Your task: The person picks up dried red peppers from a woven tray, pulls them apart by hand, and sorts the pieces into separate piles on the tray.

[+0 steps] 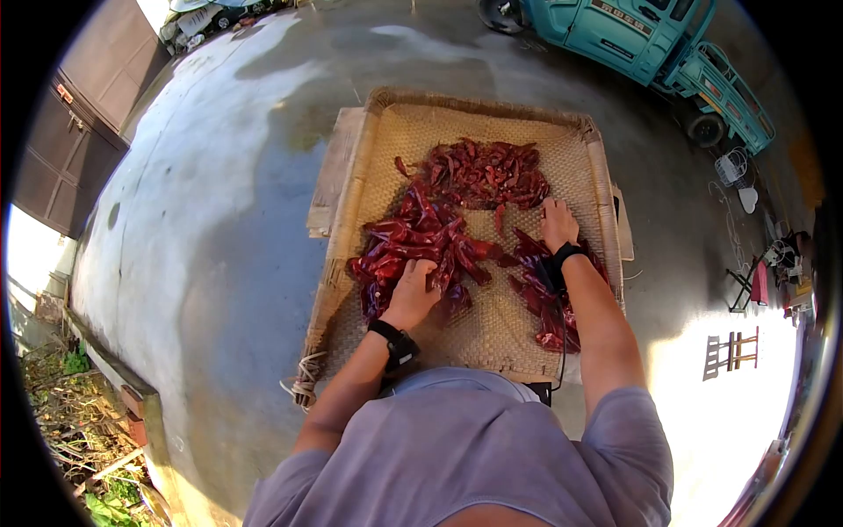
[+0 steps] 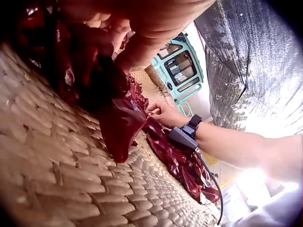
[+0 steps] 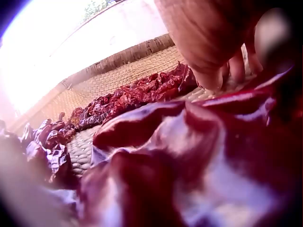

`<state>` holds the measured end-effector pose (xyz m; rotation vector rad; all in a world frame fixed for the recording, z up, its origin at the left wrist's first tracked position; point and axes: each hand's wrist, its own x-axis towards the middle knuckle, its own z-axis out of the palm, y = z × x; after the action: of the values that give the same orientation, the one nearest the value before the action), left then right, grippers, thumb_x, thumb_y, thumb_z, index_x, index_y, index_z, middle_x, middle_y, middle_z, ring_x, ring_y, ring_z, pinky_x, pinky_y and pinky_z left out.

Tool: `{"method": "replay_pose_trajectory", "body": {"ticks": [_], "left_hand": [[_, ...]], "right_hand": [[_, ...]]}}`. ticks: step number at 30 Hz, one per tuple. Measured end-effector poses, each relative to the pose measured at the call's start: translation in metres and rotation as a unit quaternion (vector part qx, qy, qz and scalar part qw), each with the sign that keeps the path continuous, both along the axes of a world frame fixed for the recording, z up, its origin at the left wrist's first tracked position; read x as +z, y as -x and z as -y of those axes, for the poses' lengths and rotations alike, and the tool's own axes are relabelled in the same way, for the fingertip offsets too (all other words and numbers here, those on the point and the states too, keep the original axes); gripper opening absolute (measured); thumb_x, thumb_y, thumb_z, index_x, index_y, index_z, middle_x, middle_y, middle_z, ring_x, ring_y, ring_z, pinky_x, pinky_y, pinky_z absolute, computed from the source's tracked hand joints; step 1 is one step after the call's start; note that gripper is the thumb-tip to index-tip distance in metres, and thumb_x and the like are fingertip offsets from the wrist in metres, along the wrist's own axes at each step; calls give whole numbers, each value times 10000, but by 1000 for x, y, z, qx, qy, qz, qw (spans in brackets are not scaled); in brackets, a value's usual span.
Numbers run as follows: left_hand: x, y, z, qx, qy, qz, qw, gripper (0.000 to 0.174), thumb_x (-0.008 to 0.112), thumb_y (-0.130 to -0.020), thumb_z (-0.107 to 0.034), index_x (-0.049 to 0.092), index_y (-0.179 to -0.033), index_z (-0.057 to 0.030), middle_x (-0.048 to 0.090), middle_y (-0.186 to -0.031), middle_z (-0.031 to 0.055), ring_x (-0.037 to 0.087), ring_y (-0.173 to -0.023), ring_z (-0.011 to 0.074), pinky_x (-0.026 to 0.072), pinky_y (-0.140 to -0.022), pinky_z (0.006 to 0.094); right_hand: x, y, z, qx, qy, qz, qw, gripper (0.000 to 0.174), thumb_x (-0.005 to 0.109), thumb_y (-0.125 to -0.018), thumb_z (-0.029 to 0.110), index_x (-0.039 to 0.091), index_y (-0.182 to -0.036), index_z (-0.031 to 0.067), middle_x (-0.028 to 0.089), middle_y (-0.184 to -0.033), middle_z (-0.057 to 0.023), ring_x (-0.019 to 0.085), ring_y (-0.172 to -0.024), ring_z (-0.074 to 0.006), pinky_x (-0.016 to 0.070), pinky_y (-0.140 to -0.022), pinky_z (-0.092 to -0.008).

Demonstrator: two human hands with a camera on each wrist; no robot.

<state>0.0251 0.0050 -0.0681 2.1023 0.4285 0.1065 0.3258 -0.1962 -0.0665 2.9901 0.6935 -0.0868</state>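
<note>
Dark red dried chili peppers lie in three groups on a shallow woven tray. My left hand is down in the left pile of large glossy peppers. Its fingers curl among them, and a broad pepper hangs just below the thumb in the left wrist view. My right hand reaches down at the far end of the right pile. In the right wrist view its fingers point down toward the weave, behind a large blurred pepper; I cannot tell whether they hold one.
Smaller, crinkled peppers form the far pile. A raised rim borders the tray, which lies over wooden boards. A teal three-wheeled vehicle stands beyond on the concrete floor. A cable hangs from the right wrist.
</note>
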Motion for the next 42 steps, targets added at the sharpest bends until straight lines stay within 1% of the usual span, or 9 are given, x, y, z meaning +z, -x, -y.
{"method": "replay_pose_trajectory", "body": {"ticks": [7,11,16,22,25,28,35,38,42], "left_hand": [[3,0,-1,13,42,-14,999,477,720,-840,-75,514,-1268,-41,519,-1254,174,563,-1187,354,484,-972,433],[-3,-1,-5,7,43,-20,999,487,721,-835,-82,507,-1271,-40,508,-1269,178,548,-1206,359,475,-984,438],[-7,-2,-7,2,45,-18,999,477,706,-847,-96,502,-1275,-41,503,-1278,182,549,-1208,354,478,-984,437],[4,-2,-7,0,61,-44,997,497,712,-854,-101,498,-1298,-41,493,-1299,178,540,-1226,352,476,-992,445],[3,-4,-10,-13,49,-62,997,494,710,-891,-126,491,-1331,-77,472,-1328,149,527,-1235,322,487,-969,426],[7,-4,-11,-13,54,-88,995,491,707,-908,-138,487,-1346,-97,463,-1341,134,522,-1238,310,492,-961,419],[-6,-4,-12,-12,17,-54,998,480,710,-903,-143,499,-1333,-103,492,-1306,130,540,-1149,292,495,-914,419],[-2,-4,-10,-4,40,-67,997,470,709,-901,-149,509,-1323,-101,497,-1297,128,552,-1058,274,496,-882,415],[-5,-4,-12,-10,29,-59,998,468,705,-910,-163,510,-1330,-100,504,-1283,122,546,-951,244,496,-841,411]], "right_hand": [[73,45,-8,31,-89,-150,984,347,520,-1050,198,494,-1376,84,609,-1132,-171,613,-993,-332,541,-778,-490],[74,69,-5,13,-410,-418,811,418,584,-1024,225,490,-1406,84,626,-1207,-140,629,-1004,-275,534,-856,-414],[20,51,10,50,-96,-69,992,398,636,-969,103,579,-1362,81,634,-1256,-192,630,-1096,-343,556,-939,-501],[-4,43,18,71,-94,-100,988,273,572,-982,48,671,-1234,78,650,-1144,-160,573,-1077,-381,492,-916,-511],[14,55,17,111,-10,59,992,279,609,-949,34,679,-1216,74,694,-1075,-133,641,-1006,-336,542,-867,-493],[41,70,16,154,-132,73,977,277,610,-948,51,672,-1217,68,684,-1089,-142,642,-985,-333,533,-850,-472],[99,125,1,76,-430,-307,846,406,640,-946,132,576,-1338,48,653,-1111,-161,645,-978,-297,523,-864,-420],[48,115,16,90,-189,-113,971,449,660,-928,128,553,-1359,64,629,-1180,-156,611,-1084,-335,517,-925,-452],[10,108,26,98,-64,7,993,436,647,-951,125,537,-1372,97,604,-1205,-155,559,-1148,-369,488,-978,-484]]}}
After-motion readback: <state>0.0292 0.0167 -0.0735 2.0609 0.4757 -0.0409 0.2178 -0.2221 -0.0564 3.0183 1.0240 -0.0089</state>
